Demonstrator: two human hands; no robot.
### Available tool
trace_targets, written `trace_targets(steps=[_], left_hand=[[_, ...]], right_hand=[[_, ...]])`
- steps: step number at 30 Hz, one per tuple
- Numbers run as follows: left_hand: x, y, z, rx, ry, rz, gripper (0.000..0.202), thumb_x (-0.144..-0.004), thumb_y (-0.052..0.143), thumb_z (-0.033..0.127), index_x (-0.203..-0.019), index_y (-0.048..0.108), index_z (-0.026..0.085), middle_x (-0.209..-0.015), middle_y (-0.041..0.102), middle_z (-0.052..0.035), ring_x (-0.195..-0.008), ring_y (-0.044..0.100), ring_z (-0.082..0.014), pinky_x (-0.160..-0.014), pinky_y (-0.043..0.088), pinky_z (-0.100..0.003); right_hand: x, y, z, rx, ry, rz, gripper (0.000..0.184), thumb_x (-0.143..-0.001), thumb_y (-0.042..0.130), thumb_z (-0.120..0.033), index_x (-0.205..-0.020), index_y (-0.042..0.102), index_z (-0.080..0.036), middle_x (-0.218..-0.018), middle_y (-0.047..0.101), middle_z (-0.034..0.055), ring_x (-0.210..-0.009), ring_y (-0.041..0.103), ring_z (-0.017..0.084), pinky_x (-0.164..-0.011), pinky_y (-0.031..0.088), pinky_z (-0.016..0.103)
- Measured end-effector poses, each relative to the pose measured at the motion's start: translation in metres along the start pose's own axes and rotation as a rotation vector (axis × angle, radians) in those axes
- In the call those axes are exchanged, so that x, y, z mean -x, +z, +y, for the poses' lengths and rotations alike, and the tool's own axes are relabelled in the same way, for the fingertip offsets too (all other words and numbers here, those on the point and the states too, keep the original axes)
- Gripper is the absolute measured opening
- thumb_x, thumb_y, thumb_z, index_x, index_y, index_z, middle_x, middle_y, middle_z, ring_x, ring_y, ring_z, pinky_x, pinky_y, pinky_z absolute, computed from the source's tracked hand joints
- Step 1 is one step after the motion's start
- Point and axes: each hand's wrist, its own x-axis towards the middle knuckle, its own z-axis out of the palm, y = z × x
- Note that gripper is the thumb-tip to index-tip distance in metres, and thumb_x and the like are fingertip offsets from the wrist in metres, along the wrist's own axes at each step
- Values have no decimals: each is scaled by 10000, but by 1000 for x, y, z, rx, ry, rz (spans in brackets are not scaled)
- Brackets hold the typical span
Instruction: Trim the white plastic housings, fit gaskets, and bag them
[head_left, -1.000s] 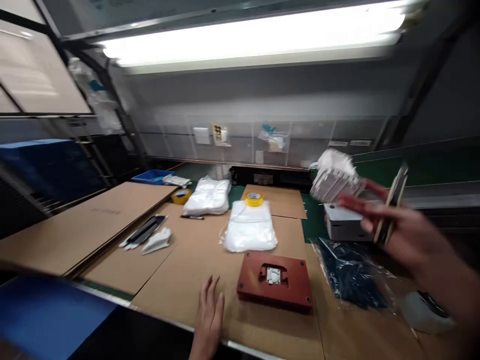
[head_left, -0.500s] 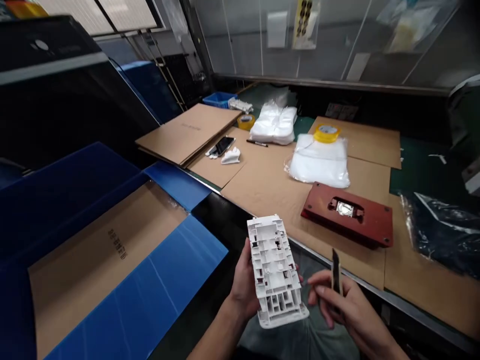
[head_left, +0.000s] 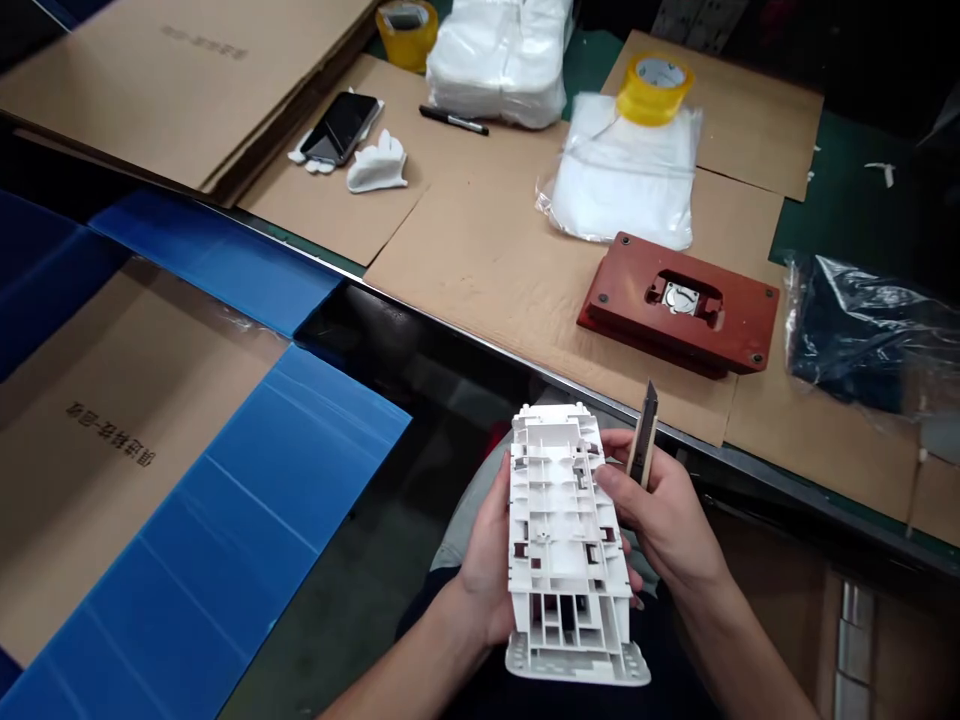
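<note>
A white moulded plastic part (head_left: 568, 545) with ribbed compartments is held over my lap, in front of the table edge. My left hand (head_left: 484, 555) grips its left side from underneath, fingers wrapped round it. My right hand (head_left: 660, 510) is closed on a thin knife blade (head_left: 643, 433) that points upward; its thumb touches the part's right edge.
A red metal fixture plate (head_left: 637, 315) lies on the cardboard-covered table (head_left: 480, 270). Behind it lie white plastic bags (head_left: 626, 185), yellow tape rolls (head_left: 654, 88), a marker (head_left: 453, 121), a phone (head_left: 341, 127) and a black bag (head_left: 862, 325). A blue box with a cardboard liner (head_left: 142, 420) stands open at my left.
My view dropped from the bench toward my lap. The white part came from my right hand into my left. My right hand, holding the blade, has closed in against the part's right edge.
</note>
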Motion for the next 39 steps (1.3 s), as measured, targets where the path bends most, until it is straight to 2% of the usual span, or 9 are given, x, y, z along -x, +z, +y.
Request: trace_targets(steps=[4, 7, 10, 13, 18, 23, 29, 34, 39], left_hand=[[1, 0, 0, -40, 27, 6, 997, -852, 240, 847, -1088, 713, 1, -938, 751, -208, -835, 734, -357, -817, 549, -483], [0, 0, 3, -66, 76, 36, 959, -871, 255, 823, -1197, 679, 26, -951, 754, -205, -842, 732, -355, -804, 542, -470], [-2, 3, 5, -89, 182, 86, 842, -938, 254, 733, -1356, 595, 87, -1090, 748, -184, -1026, 703, -353, -911, 515, -468], [-1, 5, 6, -160, 243, 168, 768, -979, 260, 662, -1359, 596, 85, -1201, 720, -174, -1198, 629, -358, -1039, 452, -465], [-2, 1, 4, -208, 264, 312, 729, -973, 332, 659, -1363, 595, 101, -1204, 726, -158, -1226, 615, -355, -1090, 422, -470], [-5, -1, 3, -145, 187, 299, 773, -927, 382, 716, -1389, 565, 123, -1155, 737, -171, -1124, 670, -371, -1028, 464, -519], [-2, -1, 3, -73, -1, 212, 896, -863, 320, 821, -1262, 647, 89, -1010, 761, -176, -930, 721, -353, -897, 521, -520], [-2, -4, 3, -34, -34, 205, 955, -844, 326, 840, -1201, 661, 21, -963, 754, -201, -876, 724, -358, -876, 523, -520], [-2, -3, 4, -52, -33, 190, 956, -857, 297, 834, -1245, 635, 28, -982, 751, -211, -869, 723, -358, -869, 511, -517]], right_hand=[[-1, -3, 5, -26, -18, 9, 413, -812, 790, -411, -1137, 619, -223, -562, 602, -37, -323, 473, 97, -282, 376, 186], [-4, -5, 11, -47, -21, 36, 399, -789, 812, -390, -1113, 654, -220, -652, 642, -18, -349, 469, 79, -313, 396, 198], [-10, -9, 18, -86, -19, 82, 388, -755, 843, -364, -1082, 692, -221, -812, 679, 2, -391, 445, 41, -329, 355, 178], [-17, -12, 25, -117, -26, 109, 387, -731, 864, -338, -1070, 718, -220, -865, 686, 3, -386, 385, 0, -329, 273, 149], [-22, -15, 30, -165, -15, 96, 388, -716, 869, -317, -1062, 725, -213, -835, 683, -6, -356, 350, -15, -326, 240, 146], [-21, -17, 32, -157, 18, 84, 404, -721, 857, -304, -1080, 709, -192, -756, 646, -34, -365, 359, 6, -324, 258, 155], [-20, -19, 34, -118, 44, 111, 406, -716, 868, -338, -1038, 678, -179, -747, 644, -33, -405, 390, 25, -344, 279, 156], [-18, -20, 32, -121, 32, 105, 405, -730, 862, -342, -1049, 665, -186, -807, 659, -21, -439, 410, 33, -360, 322, 169], [-18, -19, 30, -105, 27, 112, 409, -735, 860, -354, -1056, 665, -189, -783, 637, -32, -451, 418, 33, -376, 330, 164]])
